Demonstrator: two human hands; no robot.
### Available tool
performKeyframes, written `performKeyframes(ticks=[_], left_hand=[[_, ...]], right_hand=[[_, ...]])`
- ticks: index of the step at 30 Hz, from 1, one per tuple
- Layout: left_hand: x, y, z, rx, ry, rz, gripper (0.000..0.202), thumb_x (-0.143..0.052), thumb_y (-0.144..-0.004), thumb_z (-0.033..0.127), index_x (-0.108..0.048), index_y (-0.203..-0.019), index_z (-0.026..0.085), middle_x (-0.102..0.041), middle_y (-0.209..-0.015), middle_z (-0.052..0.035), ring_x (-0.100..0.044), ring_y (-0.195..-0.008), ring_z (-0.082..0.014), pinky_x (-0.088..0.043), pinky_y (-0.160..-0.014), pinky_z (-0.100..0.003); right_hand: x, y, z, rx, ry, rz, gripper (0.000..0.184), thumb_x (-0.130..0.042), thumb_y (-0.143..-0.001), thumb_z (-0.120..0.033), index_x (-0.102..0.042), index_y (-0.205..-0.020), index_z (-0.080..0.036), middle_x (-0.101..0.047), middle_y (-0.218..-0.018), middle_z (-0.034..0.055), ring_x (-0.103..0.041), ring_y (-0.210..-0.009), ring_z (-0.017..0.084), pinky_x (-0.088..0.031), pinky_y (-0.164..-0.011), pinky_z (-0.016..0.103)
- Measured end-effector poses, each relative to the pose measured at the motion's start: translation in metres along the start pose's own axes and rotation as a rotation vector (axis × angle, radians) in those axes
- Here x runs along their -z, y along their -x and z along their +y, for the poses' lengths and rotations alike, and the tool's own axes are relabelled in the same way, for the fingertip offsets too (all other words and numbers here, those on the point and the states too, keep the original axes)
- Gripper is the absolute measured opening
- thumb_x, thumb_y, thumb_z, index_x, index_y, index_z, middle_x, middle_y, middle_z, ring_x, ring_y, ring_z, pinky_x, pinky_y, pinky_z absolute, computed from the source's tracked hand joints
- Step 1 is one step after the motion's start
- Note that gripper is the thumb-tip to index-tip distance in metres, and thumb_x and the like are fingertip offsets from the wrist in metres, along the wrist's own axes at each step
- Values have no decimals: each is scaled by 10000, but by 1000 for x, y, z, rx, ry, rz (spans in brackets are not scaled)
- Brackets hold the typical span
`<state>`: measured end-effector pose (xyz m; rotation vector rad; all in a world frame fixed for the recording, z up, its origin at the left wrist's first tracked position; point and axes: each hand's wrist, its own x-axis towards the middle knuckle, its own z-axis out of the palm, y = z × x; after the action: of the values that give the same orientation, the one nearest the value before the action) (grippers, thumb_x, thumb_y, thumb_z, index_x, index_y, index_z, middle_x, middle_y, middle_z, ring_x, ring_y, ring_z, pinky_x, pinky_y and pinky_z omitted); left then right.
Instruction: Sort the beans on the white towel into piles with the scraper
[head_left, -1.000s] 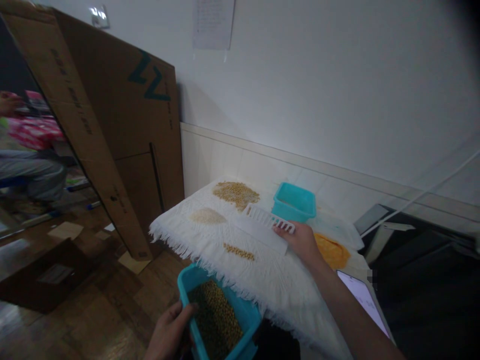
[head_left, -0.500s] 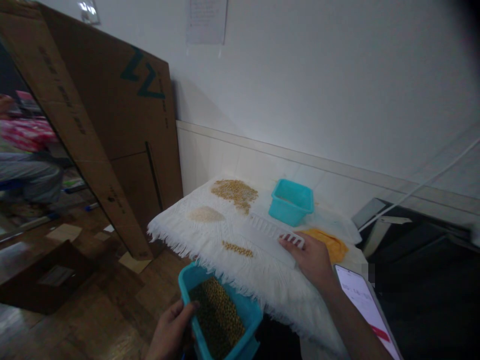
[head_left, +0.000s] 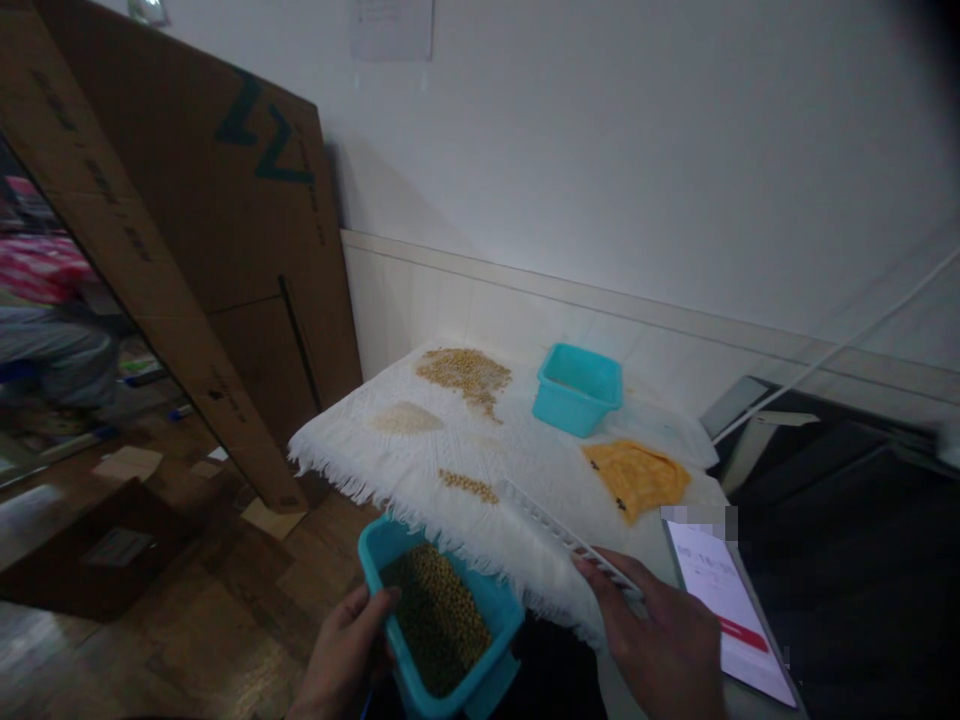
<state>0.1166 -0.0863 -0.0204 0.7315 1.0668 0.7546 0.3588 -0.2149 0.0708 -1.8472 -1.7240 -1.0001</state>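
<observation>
My left hand [head_left: 351, 640] grips the near left rim of a teal plastic bin [head_left: 495, 640], held below the table's front edge. Inside it, yellow soybeans [head_left: 450, 600] lie beside small dark green beans [head_left: 424, 630]. My right hand [head_left: 649, 620] is closed around the end of a white slotted plastic piece [head_left: 551, 520], seen nearly edge-on over the cloth. Its far end is near a short row of soybeans [head_left: 466, 486]. Farther back on the cloth are a larger spread of soybeans [head_left: 465, 372] and a pale grainy heap [head_left: 407, 418].
A second teal bin [head_left: 577, 390] and a yellow cloth [head_left: 637, 478] stand on the fringed white tablecloth [head_left: 360, 460]. A phone [head_left: 731, 610] lies at the right. A tall cardboard box [head_left: 217, 230] rises at left; a person's legs [head_left: 60, 350] show beyond it.
My right hand has drawn the slotted piece nearer and turned it from flat to edge-on, uncovering more of the yellow cloth. The left hand keeps its hold on the bin.
</observation>
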Motion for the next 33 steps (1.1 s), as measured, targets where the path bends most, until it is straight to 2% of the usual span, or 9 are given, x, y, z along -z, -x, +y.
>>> performKeyframes(ticks=[4, 9, 11, 15, 19, 23, 26, 33], left_hand=[[-4, 3, 4, 14, -10, 2, 325, -865, -562, 398, -631, -564, 172, -494, -419, 73, -396, -370, -61, -326, -382, -181], [-6, 7, 8, 0, -13, -14, 319, -861, -568, 389, -626, -553, 173, -496, -420, 70, -405, -377, -66, -338, -384, -183], [-7, 8, 10, -9, -15, -1, 307, -864, -556, 385, -639, -573, 175, -510, -425, 67, -421, -382, -75, -370, -398, -194], [-8, 9, 14, -15, -32, 2, 335, -858, -544, 426, -639, -558, 173, -511, -416, 56, -432, -380, -84, -353, -381, -198], [-5, 7, 13, -19, -17, -1, 334, -855, -562, 429, -639, -577, 174, -550, -438, 41, -460, -384, -90, -370, -386, -201], [-3, 4, 12, -33, -2, -18, 315, -855, -585, 377, -606, -549, 186, -505, -395, 64, -423, -347, -75, -343, -369, -195], [-4, 5, 15, -33, -9, -19, 351, -855, -567, 420, -596, -527, 186, -496, -389, 65, -406, -341, -69, -331, -360, -194], [-5, 7, 15, -32, -10, 18, 371, -843, -569, 465, -604, -541, 183, -499, -410, 64, -406, -357, -63, -315, -365, -184]], right_hand=[[7, -2, -1, 103, 83, 18, 545, -329, -1003, -114, -794, -743, -229, -787, -774, 36, -728, -569, 132, -561, -544, 201], [7, -1, -4, 116, 49, 19, 545, -322, -1012, -134, -792, -754, -234, -789, -775, 34, -733, -575, 127, -572, -565, 189], [5, -1, -7, 84, 13, 12, 542, -324, -1025, -170, -789, -757, -239, -789, -770, 21, -734, -573, 129, -582, -580, 191], [1, -1, -13, -70, -105, 5, 520, -345, -1044, -301, -781, -770, -234, -785, -736, 8, -737, -561, 143, -603, -612, 201], [-1, 0, -15, -147, -226, -18, 463, -388, -1030, -347, -780, -807, -246, -788, -750, 0, -744, -575, 154, -613, -610, 210], [-5, 1, -15, -171, -327, -25, 390, -435, -1004, -312, -789, -850, -258, -794, -791, 8, -762, -648, 166, -626, -650, 229], [-6, 0, -18, -143, -347, -2, 360, -452, -997, -279, -787, -872, -250, -797, -820, 6, -765, -673, 159, -624, -656, 214], [-3, -7, -21, -213, -277, 11, 431, -425, -1017, -370, -782, -811, -244, -787, -742, 7, -751, -594, 169, -622, -604, 225]])
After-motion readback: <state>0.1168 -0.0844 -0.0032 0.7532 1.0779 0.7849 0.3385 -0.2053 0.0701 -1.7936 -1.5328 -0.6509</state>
